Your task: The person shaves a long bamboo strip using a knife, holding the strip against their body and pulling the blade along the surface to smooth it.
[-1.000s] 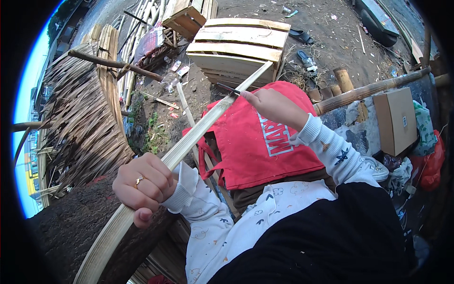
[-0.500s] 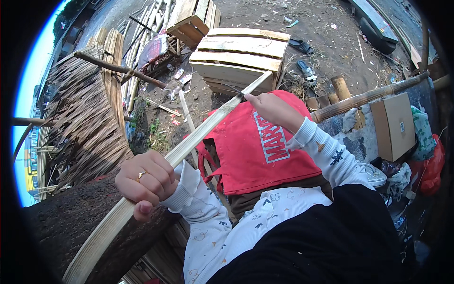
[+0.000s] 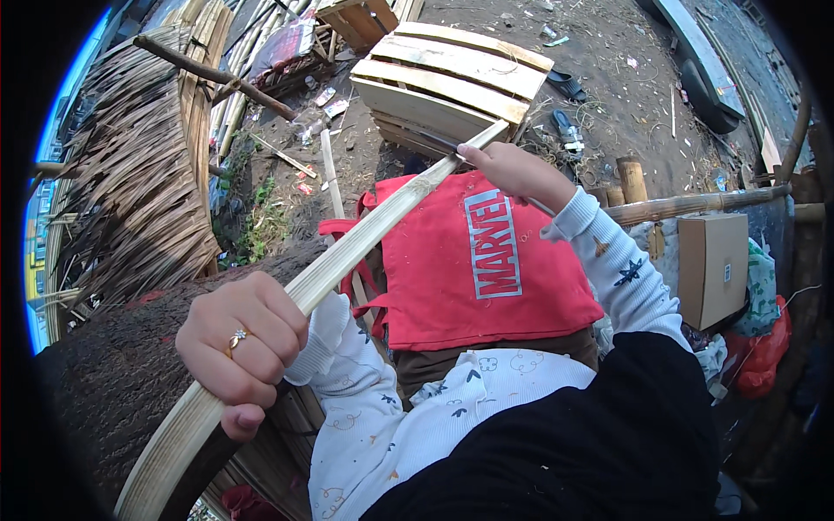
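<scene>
A long, pale bamboo strip [image 3: 363, 233] runs slantwise from the lower left up to the far middle, across a red cloth bag [image 3: 434, 286] on my lap. My left hand [image 3: 248, 339], with a ring on one finger, is closed round its lower part. Near the strip's far end, my right hand [image 3: 517, 174] is closed on a knife [image 3: 442, 141]. The knife's thin, dark blade sticks out leftward against the strip, and its handle is mostly hidden in my palm. My right thumb lies close to the strip by the blade.
A slatted wooden crate [image 3: 447, 82] stands just beyond the strip's far end. Dried thatch [image 3: 130, 165] and a branch [image 3: 213, 76] rise on the left. Rightward are a bamboo pole [image 3: 695, 205], a cardboard box [image 3: 712, 269] and a red plastic bag [image 3: 764, 352]. Sandals [image 3: 567, 132] lie behind.
My left hand has shifted left and slightly down in the picture. My right hand and the knife have moved a little rightward, near the strip's far end. The whole view has shifted a bit.
</scene>
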